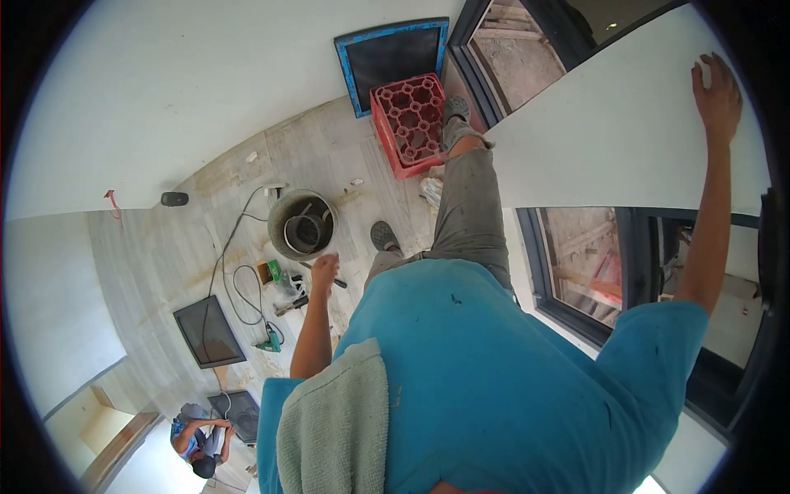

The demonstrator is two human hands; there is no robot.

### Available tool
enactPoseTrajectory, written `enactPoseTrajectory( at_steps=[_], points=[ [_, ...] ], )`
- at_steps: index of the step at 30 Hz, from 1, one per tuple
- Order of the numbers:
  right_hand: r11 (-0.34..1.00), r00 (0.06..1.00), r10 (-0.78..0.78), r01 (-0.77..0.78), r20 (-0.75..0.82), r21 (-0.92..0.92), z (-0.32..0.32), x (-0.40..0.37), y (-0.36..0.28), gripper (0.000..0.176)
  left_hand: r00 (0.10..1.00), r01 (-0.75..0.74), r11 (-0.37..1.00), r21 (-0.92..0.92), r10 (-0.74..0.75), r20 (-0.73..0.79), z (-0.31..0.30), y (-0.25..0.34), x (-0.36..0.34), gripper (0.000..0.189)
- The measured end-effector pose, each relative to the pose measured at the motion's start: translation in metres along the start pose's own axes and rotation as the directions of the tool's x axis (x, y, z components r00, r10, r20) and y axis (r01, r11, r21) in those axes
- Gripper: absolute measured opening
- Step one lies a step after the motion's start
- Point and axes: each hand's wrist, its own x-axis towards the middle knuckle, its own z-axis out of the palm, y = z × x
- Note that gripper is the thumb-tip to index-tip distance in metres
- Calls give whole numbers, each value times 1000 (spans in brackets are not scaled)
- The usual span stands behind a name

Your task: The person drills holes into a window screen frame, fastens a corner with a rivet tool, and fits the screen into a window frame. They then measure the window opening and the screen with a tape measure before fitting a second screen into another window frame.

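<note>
My left hand (324,268) is closed in front of my body, over the floor. A thin tool with a dark handle (339,283) sticks out on both sides of this fist; its kind is too small to make out. My right hand (717,95) is raised far to the right, fingers apart, resting against the white wall (601,132) between two dark-framed windows. Below my left hand on the floor are a bucket (284,246) with a smaller dark pail (303,233) inside, and a green power drill (269,339).
A red bottle crate (397,153) stands by my raised foot, before a blue-edged dark panel (395,58). A cable (219,267) runs over the floor past a dark framed panel (209,332). Another person (197,440) crouches at lower left, hands on a dark panel.
</note>
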Motion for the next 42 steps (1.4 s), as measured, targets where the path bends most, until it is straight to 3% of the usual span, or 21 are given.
enactPoseTrajectory(
  at_steps=[2,4,5,7,9,12,14,17,20,24,28,31,34,35,37,40,42],
  points=[
    [999,1000,12,-11,-8,43,-4,-1,1,28,997,67,998,-18,-67,24,-15,-37,-6,20],
    [989,998,20,-12,-56,145,-1,-4,6,25,959,283,943,-175,-275,70,-30,-97,-2,22],
    [981,997,28,-14,-73,191,0,-9,8,24,991,64,986,155,-82,110,-39,-108,-15,23],
    [969,995,31,-6,-99,247,2,-12,9,21,980,-96,856,508,-9,200,-41,-95,-19,26],
    [966,992,45,-13,-118,260,-14,-4,-1,16,964,93,791,604,-225,145,-35,-66,-34,27],
    [981,994,73,-58,-76,185,-33,3,-20,16,933,295,941,165,-321,164,-44,-91,26,23],
    [974,993,92,-74,-79,212,-32,3,-19,15,977,136,991,-12,-132,167,-34,-63,41,22],
    [968,993,95,-75,-73,239,-32,3,-20,15,995,54,994,-100,-46,88,5,27,11,25],
    [966,990,96,-68,-102,248,-30,5,-19,14,995,5,998,-59,1,97,20,51,9,28],
    [926,982,118,-55,-146,375,-19,-6,-10,12,989,46,999,5,-47,142,20,31,12,27],
    [932,986,117,-67,-119,357,-22,-8,-6,12,958,186,980,75,-198,209,1,-16,24,21],
    [936,990,96,-55,-102,348,-16,-12,-3,12,935,254,936,243,-302,185,-9,-29,30,26],
    [962,996,67,-51,-52,269,-8,-18,0,13,957,190,942,277,-240,161,-11,-31,44,28],
    [965,998,50,-42,-25,261,-2,-19,5,14,958,201,951,235,-241,154,-7,-5,35,26],
    [971,999,30,-26,-13,239,4,-10,7,15,948,149,985,82,-166,273,-19,-4,65,21],
    [974,999,38,-36,-4,223,0,-6,3,15,998,58,997,-55,-57,30,0,42,39,21],
    [976,996,80,-85,29,200,-3,-8,3,15,992,97,994,-48,-92,87,-1,48,34,26]
  ],
)
